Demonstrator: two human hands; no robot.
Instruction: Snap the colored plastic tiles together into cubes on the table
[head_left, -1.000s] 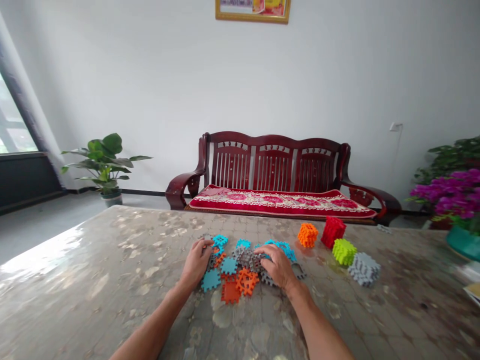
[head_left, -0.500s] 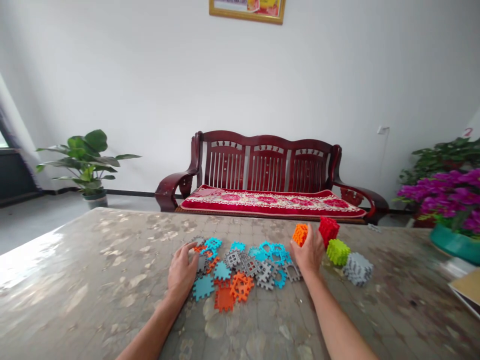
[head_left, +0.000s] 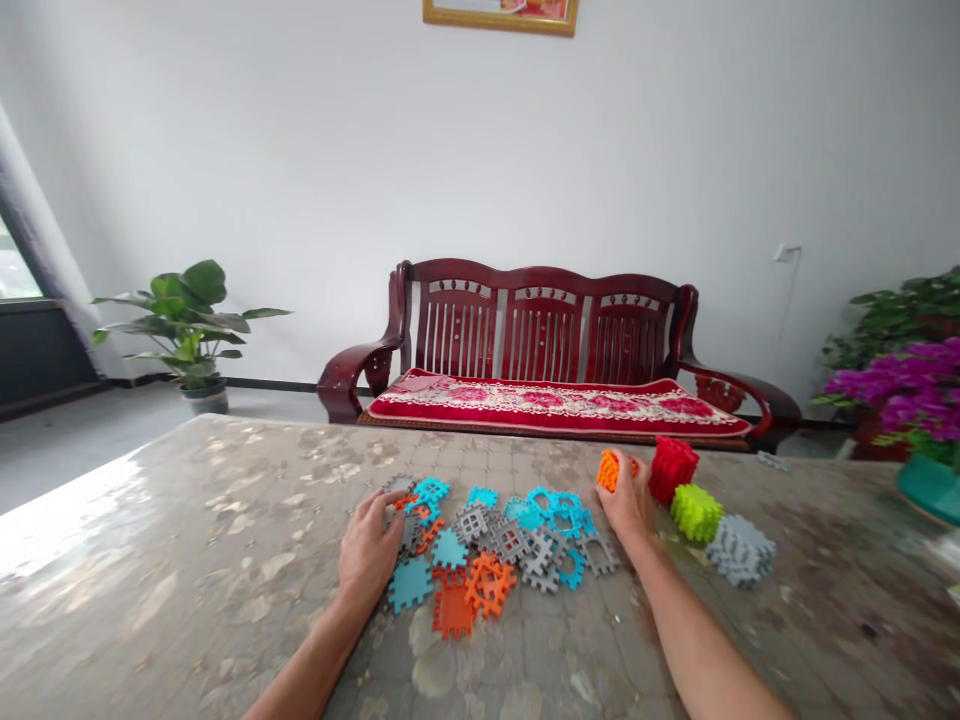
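Note:
My right hand (head_left: pixel 628 502) is closed around a stack of orange interlocking tiles (head_left: pixel 608 471), which stands on the table with its right part hidden by my fingers. My left hand (head_left: pixel 370 545) rests at the left side of a loose pile, its thumb and fingers apart near a grey tile (head_left: pixel 409 535). Notched tiles in several colours lie flat in the pile: a blue tile (head_left: pixel 410 585), an orange tile (head_left: pixel 454 606), an orange openwork tile (head_left: pixel 490 584) and a grey window tile (head_left: pixel 510 540).
Right of my right hand stand a red stack (head_left: pixel 673 469), a green stack (head_left: pixel 697 512) and a grey stack (head_left: pixel 742 551). A pot of purple flowers (head_left: pixel 900 395) is at the far right. Beyond the table (head_left: pixel 225 560) is a wooden bench (head_left: pixel 540 345).
The view has swung slightly left, so everything appears farther right. My right fingers now wrap closer around the orange stack. My left hand remains beside the pile.

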